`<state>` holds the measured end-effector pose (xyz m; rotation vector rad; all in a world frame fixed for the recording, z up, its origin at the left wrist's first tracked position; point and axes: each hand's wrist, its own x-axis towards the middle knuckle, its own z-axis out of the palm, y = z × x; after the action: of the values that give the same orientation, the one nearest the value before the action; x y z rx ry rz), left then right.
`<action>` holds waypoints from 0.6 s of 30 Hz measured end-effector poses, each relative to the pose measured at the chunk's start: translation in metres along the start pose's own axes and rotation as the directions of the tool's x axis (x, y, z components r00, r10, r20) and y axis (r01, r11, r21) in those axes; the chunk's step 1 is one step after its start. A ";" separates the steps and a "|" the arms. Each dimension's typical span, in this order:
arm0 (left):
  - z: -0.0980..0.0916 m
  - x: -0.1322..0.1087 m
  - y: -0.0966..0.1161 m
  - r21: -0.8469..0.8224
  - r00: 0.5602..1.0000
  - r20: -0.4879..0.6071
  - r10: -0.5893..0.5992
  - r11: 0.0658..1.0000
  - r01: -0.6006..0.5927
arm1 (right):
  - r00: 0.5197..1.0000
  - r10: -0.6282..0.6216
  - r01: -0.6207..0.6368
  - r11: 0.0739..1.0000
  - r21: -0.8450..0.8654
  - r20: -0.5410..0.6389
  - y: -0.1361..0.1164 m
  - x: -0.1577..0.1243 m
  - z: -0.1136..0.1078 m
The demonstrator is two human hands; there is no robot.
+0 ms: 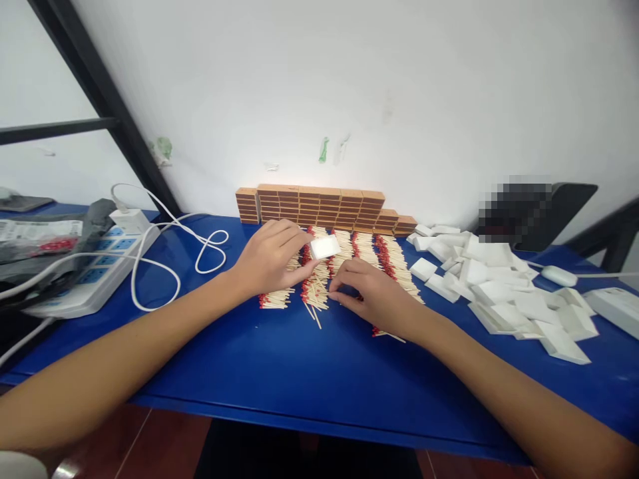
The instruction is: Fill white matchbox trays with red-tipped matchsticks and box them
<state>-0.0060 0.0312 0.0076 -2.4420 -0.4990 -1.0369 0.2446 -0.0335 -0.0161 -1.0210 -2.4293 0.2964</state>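
Observation:
My left hand (pixel 277 254) grips a small white matchbox tray (pixel 325 247) between thumb and fingers, held over the rows of matches. Red-headed wooden matches (pixel 315 293) lie in several side-by-side rows on the blue table (pixel 279 372), and a few stray sticks poke out toward the front. Low over the middle rows, my right hand (pixel 367 289) has its fingers curled and the thumb close to the fingertips. Whatever those fingertips pinch is too small or hidden to make out. Behind the matches, brown matchboxes (pixel 319 205) are stacked against the wall.
At right lies a heap of white matchbox trays (pixel 499 283), with a dark phone-like device (pixel 569 216) behind it and a white cable near it. A white power strip (pixel 107 266) with a looping white cable (pixel 212 249) takes up the left side, beside a grey plastic package (pixel 54 239).

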 end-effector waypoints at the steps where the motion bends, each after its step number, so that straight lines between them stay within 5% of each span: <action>1: 0.000 0.000 0.000 0.001 1.000 -0.002 0.005 1.000 -0.005 | 1.000 0.001 -0.001 1.000 0.005 0.014 0.000 0.000 0.000; 13: -0.001 0.000 -0.001 -0.009 0.999 0.037 0.012 1.000 -0.011 | 0.980 0.074 -0.067 0.997 -0.045 0.185 0.002 -0.003 -0.043; 18: 0.001 -0.001 0.000 -0.018 0.999 0.030 0.017 1.000 -0.017 | 0.966 0.072 -0.060 0.997 -0.055 0.250 -0.004 -0.003 -0.042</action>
<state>-0.0061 0.0314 0.0069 -2.4764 -0.4797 -1.0036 0.2657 -0.0383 0.0204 -1.1476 -2.6419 0.4164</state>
